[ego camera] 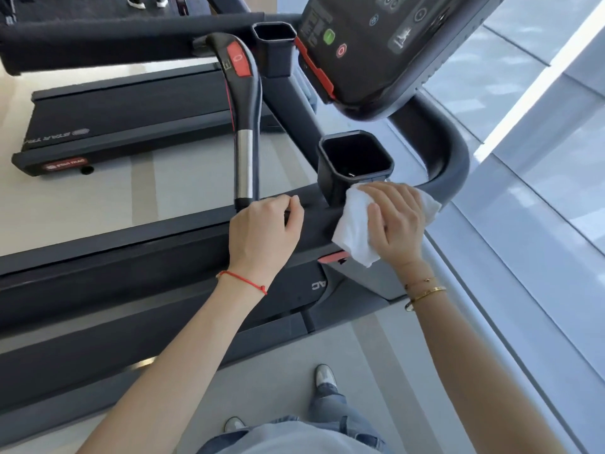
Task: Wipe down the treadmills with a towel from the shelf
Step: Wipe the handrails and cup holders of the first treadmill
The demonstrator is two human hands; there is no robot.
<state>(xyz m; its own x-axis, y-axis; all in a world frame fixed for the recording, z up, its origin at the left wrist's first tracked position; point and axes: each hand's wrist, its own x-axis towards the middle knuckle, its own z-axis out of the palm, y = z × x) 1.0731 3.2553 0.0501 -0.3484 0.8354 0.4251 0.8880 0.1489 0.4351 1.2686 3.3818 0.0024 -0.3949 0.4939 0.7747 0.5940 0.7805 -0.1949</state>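
Beside the square black cup holder on the dark grey treadmill's side rail, the right hand presses a folded white towel mid-wipe, the left hand curling round the rail, so sweeping onward along it seems next.

Both forearms are bare, with no sleeves reaching the wrists. The left wrist carries a thin red string bracelet, knotted at one side with a short loose end. The right wrist wears slim gold bangles, one a fine chain, the others plain bands. Lower down, light blue denim jeans cover the legs, the hems bunching over grey-and-white sneakers. A pale blue top shows at the bottom edge.
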